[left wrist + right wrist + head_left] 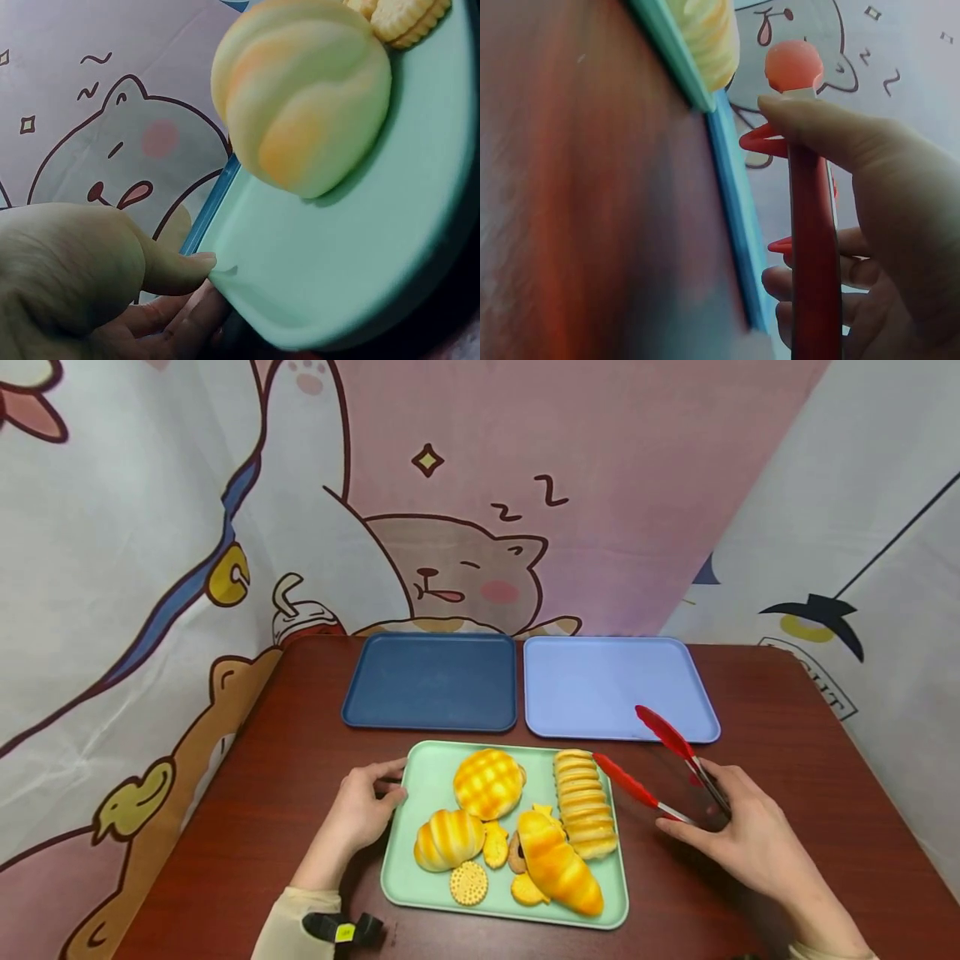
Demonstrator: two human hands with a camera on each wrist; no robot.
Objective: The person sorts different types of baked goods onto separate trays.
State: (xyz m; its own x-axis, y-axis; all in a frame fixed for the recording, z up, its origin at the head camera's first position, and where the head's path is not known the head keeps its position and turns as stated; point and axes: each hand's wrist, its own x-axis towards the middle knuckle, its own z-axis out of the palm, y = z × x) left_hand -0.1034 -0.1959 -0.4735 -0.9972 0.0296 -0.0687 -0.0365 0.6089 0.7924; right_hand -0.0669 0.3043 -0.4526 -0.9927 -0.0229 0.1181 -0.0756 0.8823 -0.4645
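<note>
My left hand (363,806) grips the left rim of a mint green tray (420,893), its thumb on top of the rim in the left wrist view. On the tray lie a round checkered bun (489,783), a striped roll (448,840), a croissant (562,868), a long ridged bread (583,806), a round cracker (468,883) and fish-shaped biscuits (495,845). A brown ring (516,853) shows partly from under the croissant. My right hand (750,839) holds red-tipped metal tongs (690,752), arms spread, one tip by the ridged bread, the other over the blue tray.
A dark blue tray (435,681) and a light blue tray (611,681) stand side by side at the back of the brown table (262,760). Behind them hangs a cartoon-printed cloth (600,443). A black strap (341,931) crosses the left wrist.
</note>
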